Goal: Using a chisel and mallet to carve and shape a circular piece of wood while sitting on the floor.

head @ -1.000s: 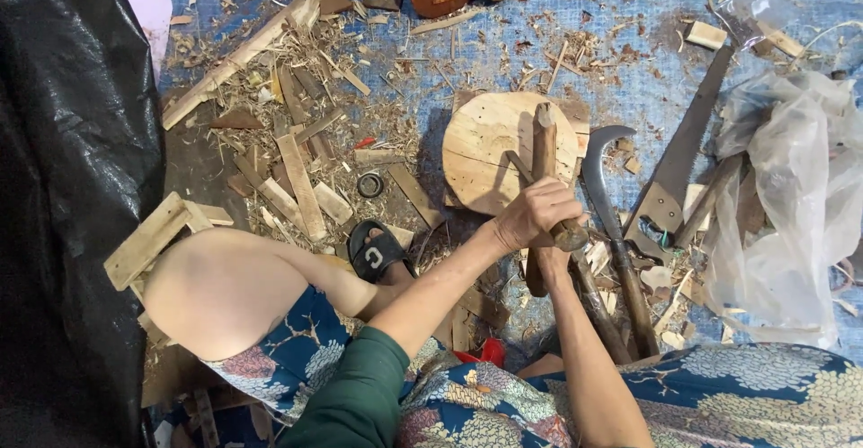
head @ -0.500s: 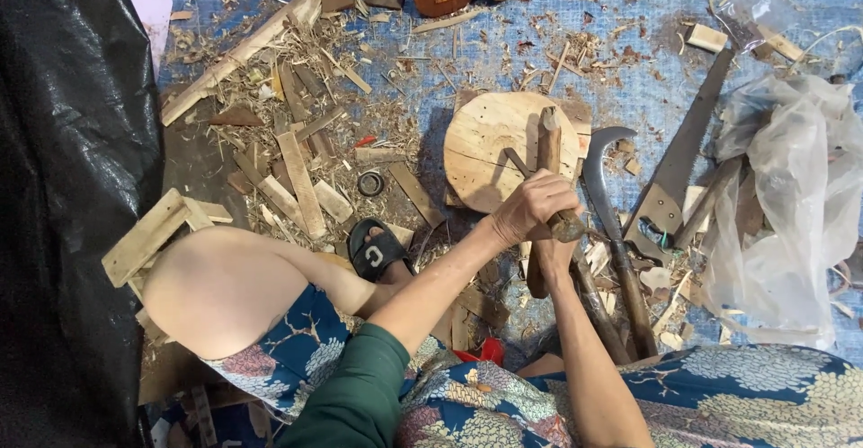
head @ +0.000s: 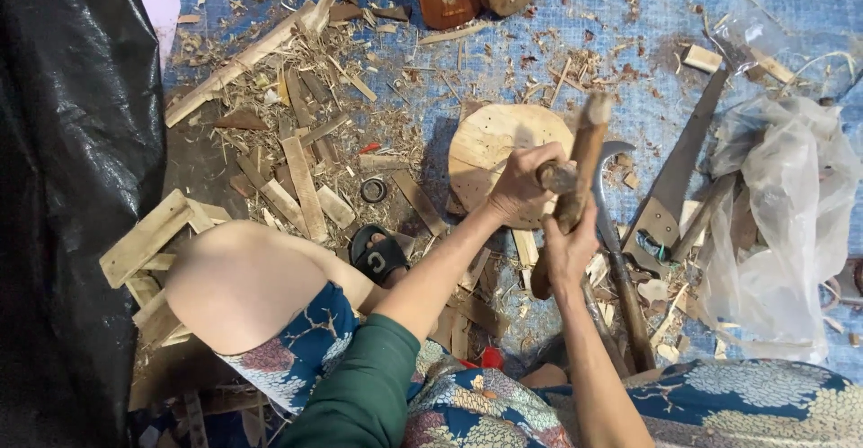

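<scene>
Stick (head: 575,187), a rough brown length of wood, stands tilted over the round wooden block (head: 490,147) on the blue tarp (head: 629,17). Nearest, the right hand (head: 566,250) has its fingers wrapped around the stick's lower part; just beyond, the left hand (head: 521,183) is clamped higher up. A hooked knife (head: 616,241) lies beside them, a saw (head: 679,169) farther right.

We note a blue tarpaulin (head: 629,17) covering the floor, thickly littered with wood shavings and offcut strips (head: 301,187), densest to the left of the hands. Black plastic sheeting (head: 72,187) hangs at far left. A clear plastic bag (head: 782,223) lies crumpled to the right. Daylight falls evenly; we see no walls or windows.
</scene>
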